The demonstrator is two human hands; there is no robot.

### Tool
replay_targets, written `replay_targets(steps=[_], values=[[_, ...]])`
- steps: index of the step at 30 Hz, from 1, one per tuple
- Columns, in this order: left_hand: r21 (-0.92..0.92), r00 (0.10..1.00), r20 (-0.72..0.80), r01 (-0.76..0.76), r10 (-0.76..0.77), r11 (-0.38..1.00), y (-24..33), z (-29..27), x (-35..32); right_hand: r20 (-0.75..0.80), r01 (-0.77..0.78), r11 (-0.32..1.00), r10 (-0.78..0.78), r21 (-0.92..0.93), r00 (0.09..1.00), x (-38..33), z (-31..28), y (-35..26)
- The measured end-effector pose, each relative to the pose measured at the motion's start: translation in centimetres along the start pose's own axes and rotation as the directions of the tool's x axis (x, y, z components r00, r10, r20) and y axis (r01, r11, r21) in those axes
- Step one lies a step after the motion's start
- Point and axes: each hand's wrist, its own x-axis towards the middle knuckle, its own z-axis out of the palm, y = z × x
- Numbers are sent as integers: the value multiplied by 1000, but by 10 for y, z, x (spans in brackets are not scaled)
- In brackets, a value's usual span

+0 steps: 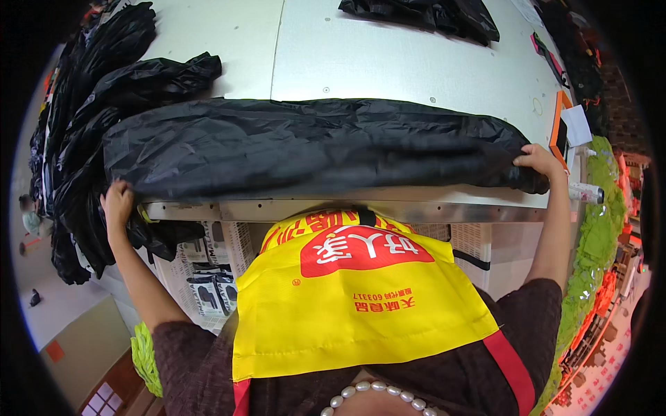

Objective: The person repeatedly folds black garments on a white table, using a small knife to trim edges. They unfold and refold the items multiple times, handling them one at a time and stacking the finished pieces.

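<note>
- While my left hand (116,202) and right hand (538,159) each pinch an end of the black cloth (312,142), I'd keep it taut.
- I'd keep it square along the worktop (388,62) front edge.

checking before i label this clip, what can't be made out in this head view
Head view:
- left hand fingertips: tucked under the long black shiny fabric piece.
- right hand fingertips: buried in that fabric's end.
- pile of black fabric at left: cut off by the rim.
- Table front: hidden by the yellow apron.
</note>
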Motion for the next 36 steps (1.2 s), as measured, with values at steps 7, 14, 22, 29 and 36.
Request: replay_targets(steps=[7, 14, 22, 29, 36], values=[[286, 995, -94, 49, -22, 957, 53, 52, 82, -478, -143, 808, -185, -571, 859, 66, 58, -5], [-397, 841, -275, 342, -466, 852, 2, 130, 121, -786, 83, 951, -295, -299, 544, 98, 76, 36], [346, 904, -369, 351, -218, 870, -22, 195, 149, -829, -332, 808, -309, -487, 466, 141, 74, 77], [-179, 771, -128, 601, -624, 779, -4, 182, 134, -809, -368, 786, -267, -498, 524, 158, 79, 112], [-725, 183, -501, 445, -846, 525, -7, 193, 64, -813, 80, 941, -325, -328, 484, 143, 47, -19]])
